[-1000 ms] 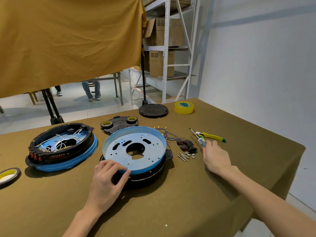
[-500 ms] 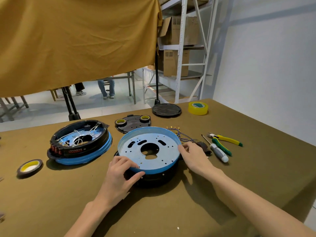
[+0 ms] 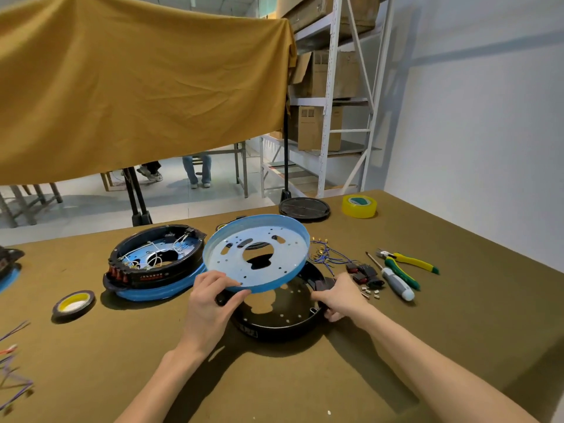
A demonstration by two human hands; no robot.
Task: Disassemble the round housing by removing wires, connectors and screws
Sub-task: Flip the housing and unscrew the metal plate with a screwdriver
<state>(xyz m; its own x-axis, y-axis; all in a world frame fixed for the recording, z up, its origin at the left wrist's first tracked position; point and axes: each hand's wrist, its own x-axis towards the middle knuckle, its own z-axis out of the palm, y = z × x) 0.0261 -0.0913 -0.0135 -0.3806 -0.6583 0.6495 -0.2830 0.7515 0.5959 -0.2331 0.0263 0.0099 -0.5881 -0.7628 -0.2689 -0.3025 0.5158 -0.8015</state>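
Observation:
My left hand [image 3: 210, 300] pinches the near rim of a light blue round plate [image 3: 259, 254] and holds it tilted up, clear of a black round housing base [image 3: 283, 312] on the table. At that base's right edge my right hand [image 3: 341, 297] grips the black rim. Loose blue wires with gold terminals [image 3: 323, 254], black connectors [image 3: 364, 274] and small screws [image 3: 370, 291] lie just right of the base. A second housing [image 3: 155, 264], black on a blue ring with white wires inside, sits to the left.
A screwdriver [image 3: 396, 282] and yellow-green pliers [image 3: 409, 264] lie at the right. Tape rolls sit at the far right [image 3: 359, 206] and near left [image 3: 73, 303]. A black round lid [image 3: 304, 208] lies at the back; coloured wires [image 3: 13, 361] at the left edge.
My right hand left the screwdriver and came to the housing's right side. The blue plate, flat on the black base before, now lifts up tilted in my left hand.

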